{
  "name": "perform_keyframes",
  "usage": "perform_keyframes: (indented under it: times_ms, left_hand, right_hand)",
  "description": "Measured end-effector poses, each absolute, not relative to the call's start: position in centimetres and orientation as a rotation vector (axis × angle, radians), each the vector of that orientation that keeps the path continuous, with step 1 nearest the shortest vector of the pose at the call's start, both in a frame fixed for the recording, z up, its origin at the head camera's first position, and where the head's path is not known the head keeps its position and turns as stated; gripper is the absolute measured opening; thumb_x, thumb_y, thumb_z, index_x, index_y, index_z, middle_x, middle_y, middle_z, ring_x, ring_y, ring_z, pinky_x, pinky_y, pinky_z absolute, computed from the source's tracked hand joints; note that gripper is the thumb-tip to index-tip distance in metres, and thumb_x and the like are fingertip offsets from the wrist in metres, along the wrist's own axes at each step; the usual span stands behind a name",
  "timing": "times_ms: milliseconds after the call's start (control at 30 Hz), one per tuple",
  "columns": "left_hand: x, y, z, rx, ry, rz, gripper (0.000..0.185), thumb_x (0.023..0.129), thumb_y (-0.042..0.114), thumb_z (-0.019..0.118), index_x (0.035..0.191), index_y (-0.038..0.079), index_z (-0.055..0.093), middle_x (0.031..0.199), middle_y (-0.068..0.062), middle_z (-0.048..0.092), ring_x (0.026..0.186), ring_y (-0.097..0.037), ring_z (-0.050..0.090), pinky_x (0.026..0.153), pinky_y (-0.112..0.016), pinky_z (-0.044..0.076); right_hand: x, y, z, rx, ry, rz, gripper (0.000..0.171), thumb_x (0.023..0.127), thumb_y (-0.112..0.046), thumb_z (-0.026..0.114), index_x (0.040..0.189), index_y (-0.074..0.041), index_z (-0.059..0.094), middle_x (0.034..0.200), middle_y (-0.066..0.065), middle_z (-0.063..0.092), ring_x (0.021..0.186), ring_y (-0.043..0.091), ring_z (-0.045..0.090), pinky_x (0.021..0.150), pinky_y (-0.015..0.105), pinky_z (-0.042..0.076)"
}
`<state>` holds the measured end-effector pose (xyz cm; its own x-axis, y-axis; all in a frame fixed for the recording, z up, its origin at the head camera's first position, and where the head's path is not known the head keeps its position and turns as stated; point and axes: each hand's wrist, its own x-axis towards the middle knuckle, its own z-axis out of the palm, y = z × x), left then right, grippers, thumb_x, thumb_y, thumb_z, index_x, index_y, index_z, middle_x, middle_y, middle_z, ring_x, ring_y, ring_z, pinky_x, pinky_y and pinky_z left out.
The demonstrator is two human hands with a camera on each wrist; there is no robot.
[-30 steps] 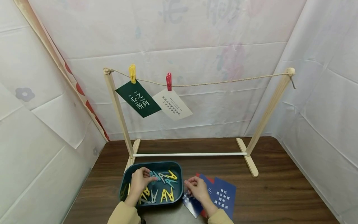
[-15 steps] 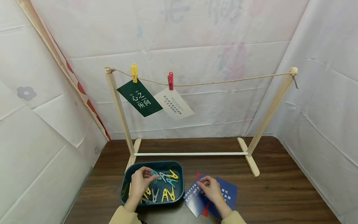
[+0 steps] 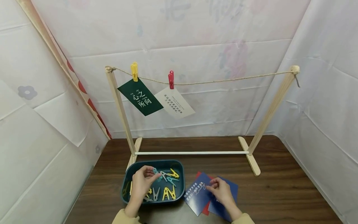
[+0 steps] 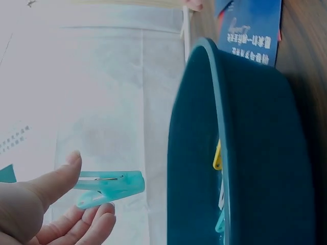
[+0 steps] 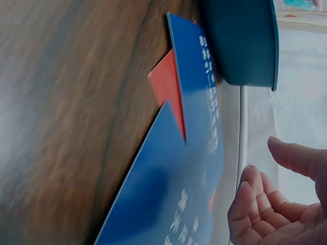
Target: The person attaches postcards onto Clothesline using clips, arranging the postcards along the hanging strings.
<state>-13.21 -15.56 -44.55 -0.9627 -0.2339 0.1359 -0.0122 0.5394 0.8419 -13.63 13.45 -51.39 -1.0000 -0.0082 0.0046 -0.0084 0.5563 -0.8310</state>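
My left hand (image 3: 142,184) pinches a teal clothespin (image 4: 115,185) between thumb and fingers, above a dark teal bin (image 3: 183,182). Several yellow, grey and teal clothespins lie in that bin. My right hand (image 3: 222,192) hovers over the cards, its fingers loosely bent and nothing between them in the right wrist view. Beneath it are a blue card with white writing (image 3: 195,200), a second blue card (image 3: 233,189) partly covered by the hand, and a red card (image 3: 205,209) mostly hidden under the blue ones.
Behind the bin stands a wooden frame (image 3: 269,113) with a rope (image 3: 223,81) strung across and a white bar (image 3: 193,153) low down. A yellow clothespin (image 3: 134,72) holds a green card (image 3: 148,104) on the rope; a red clothespin (image 3: 171,80) holds a white card (image 3: 179,107).
My right hand has moved right across the cards, uncovering the writing on the left blue card. The left hand stays over the bin with the teal clothespin.
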Motion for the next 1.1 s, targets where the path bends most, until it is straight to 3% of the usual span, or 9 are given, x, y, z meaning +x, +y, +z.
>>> perform_keyframes:
  times_ms: [733,1100]
  left_hand:
    - [-11.8,-14.8,-44.0,0.228,-2.453,-1.544,0.032,0.067,0.015,0.077,0.087,-0.003,0.059,0.075,-0.008,0.060,0.070,-0.017,0.058,0.061,-0.022,0.051]
    - [-11.5,-14.5,-44.1,0.271,-2.449,-1.555,0.034,0.067,0.017,0.077,0.088,-0.003,0.060,0.079,-0.013,0.060,0.070,-0.016,0.057,0.062,-0.023,0.051]
  right_hand:
    - [-11.9,18.0,-51.2,-0.187,-2.941,1.149,0.039,0.068,-0.019,0.075,0.087,0.009,0.056,0.068,0.002,0.053,0.061,0.016,0.049,0.055,0.030,0.043]
    - [-11.4,19.2,-51.3,-0.328,-3.102,0.966,0.054,0.072,-0.028,0.072,0.096,0.016,0.051,0.083,0.025,0.057,0.079,0.037,0.056,0.066,0.045,0.047]
